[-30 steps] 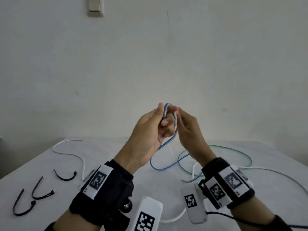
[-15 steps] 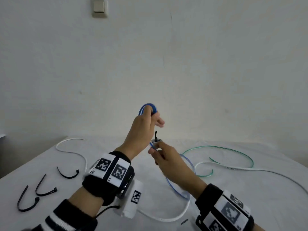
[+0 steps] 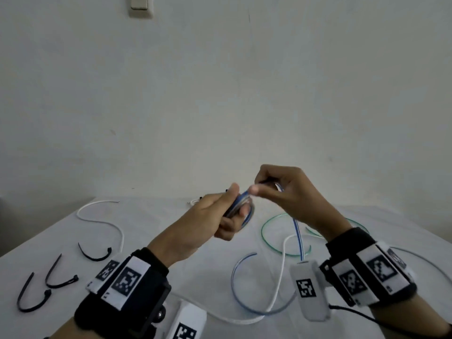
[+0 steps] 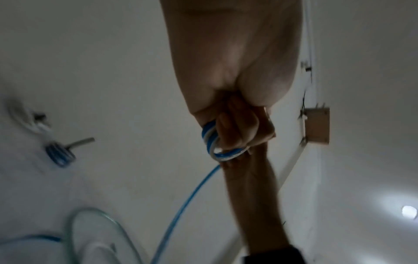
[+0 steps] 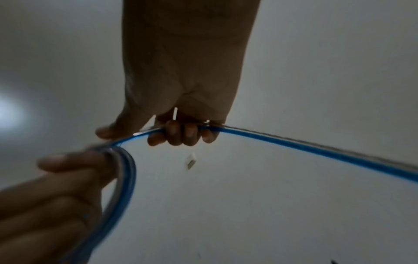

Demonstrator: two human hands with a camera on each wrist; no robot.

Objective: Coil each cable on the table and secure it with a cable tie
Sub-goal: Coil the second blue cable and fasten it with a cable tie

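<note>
Between both raised hands, the blue cable [image 3: 244,206] is part-coiled: left hand [image 3: 215,216] pinches the loops, right hand [image 3: 288,192] curls around the free run. A slackened pinch could let the loops spring open.

The blue cable [image 3: 297,237] has a smooth, slightly glossy plastic jacket with a paler stripe along it. The green cable [image 3: 265,222] looks like translucent plastic, the white cable [image 3: 102,222] like smooth, matt plastic. Three black cable ties [image 3: 94,254] are dull plastic. The table [image 3: 171,241] is plain matt white. The wrist bands [image 3: 137,277] are black cloth.
</note>
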